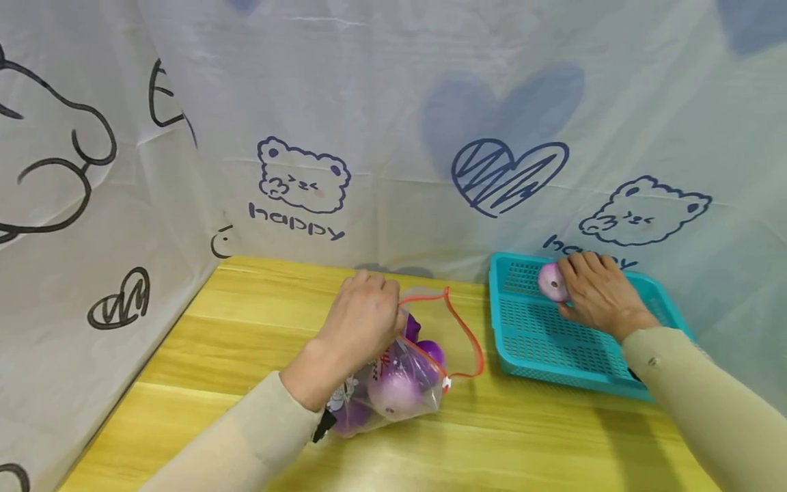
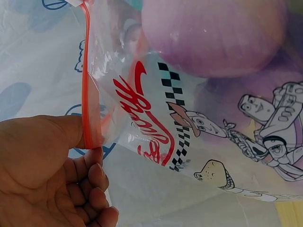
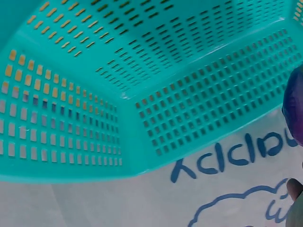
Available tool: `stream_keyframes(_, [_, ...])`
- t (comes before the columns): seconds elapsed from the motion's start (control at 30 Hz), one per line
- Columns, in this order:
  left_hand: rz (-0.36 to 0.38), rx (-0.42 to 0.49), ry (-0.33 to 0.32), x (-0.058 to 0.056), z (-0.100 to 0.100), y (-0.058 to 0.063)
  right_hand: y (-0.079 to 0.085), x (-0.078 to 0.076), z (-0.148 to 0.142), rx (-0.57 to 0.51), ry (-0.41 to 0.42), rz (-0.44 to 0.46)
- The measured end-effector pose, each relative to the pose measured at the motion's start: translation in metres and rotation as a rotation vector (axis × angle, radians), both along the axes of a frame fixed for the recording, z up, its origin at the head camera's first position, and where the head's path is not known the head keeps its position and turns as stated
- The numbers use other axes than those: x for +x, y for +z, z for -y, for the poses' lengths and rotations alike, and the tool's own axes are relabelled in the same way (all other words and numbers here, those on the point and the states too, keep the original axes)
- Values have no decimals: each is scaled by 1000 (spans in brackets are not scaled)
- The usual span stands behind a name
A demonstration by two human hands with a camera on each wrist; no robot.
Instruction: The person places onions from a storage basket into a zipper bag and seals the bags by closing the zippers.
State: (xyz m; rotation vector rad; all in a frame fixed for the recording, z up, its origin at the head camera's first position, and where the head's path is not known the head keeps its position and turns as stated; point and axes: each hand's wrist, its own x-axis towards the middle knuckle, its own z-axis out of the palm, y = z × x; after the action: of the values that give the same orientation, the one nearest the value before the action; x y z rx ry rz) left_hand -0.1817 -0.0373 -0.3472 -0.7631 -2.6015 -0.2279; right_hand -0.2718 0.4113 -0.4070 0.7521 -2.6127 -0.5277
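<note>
My left hand (image 1: pixel 363 314) pinches the red zip rim of a clear plastic bag (image 2: pixel 128 109) between thumb and fingers, at the bag's upper left. The bag leans on the table with its mouth open, printed with cartoon figures and red lettering. Several round purple onions (image 1: pixel 396 393) show through its side. Over the back part of a turquoise basket (image 1: pixel 535 372), my right hand (image 1: pixel 596 290) grips another purple onion (image 1: pixel 553 282), its pale end with a dark spot facing left. In the right wrist view only a dark sliver of this onion (image 3: pixel 294 106) shows at the right edge.
The basket has slotted walls and floor and stands at the right of the yellow wood-grain table (image 1: pixel 258 307). A white cloth (image 1: pixel 393 205) with bear and heart drawings hangs close behind the table and along its left side. A white zip slider (image 1: pixel 447 384) sits on the bag's rim.
</note>
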Motion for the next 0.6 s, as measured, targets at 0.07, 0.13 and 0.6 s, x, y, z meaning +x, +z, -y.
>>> stream_keyframes(0.07, [0, 5, -1, -1, 0, -1, 3, 2, 5, -7, -15, -1])
stream_keyframes(0.13, [-10, 7, -2, -1, 1, -2, 6, 5, 11, -16, -30, -3])
stream_keyframes(0.6, [-164, -53, 4, -2, 3, 2, 33, 29, 67, -160, 6, -63])
